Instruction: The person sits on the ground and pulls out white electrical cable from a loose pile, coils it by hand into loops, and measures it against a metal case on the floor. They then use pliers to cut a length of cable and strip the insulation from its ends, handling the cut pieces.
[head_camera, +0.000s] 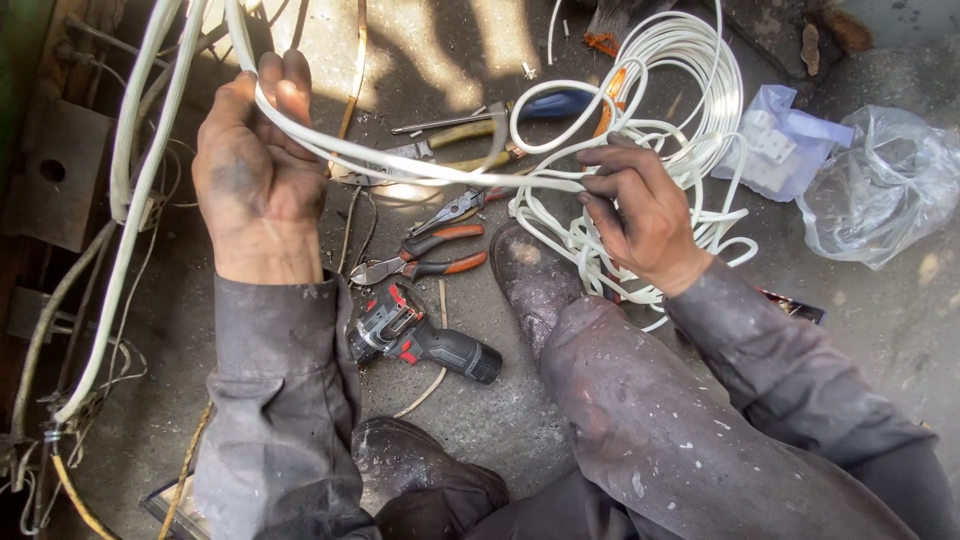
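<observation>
White flat cable (420, 165) ran taut from the left hand (255, 170), fingers clenched around it, to the right hand (645, 210), pinching it above the concrete floor (480, 410); seemingly straightening a length, needing steady tension next.

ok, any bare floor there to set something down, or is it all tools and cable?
Bare concrete shows below the drill, between the two boots, and at far right under the clear bag. The middle is crowded: pliers, cutters and the white cable coil fill it. Both the left hand and right hand hold cable. Left edge is tangled wiring.
</observation>
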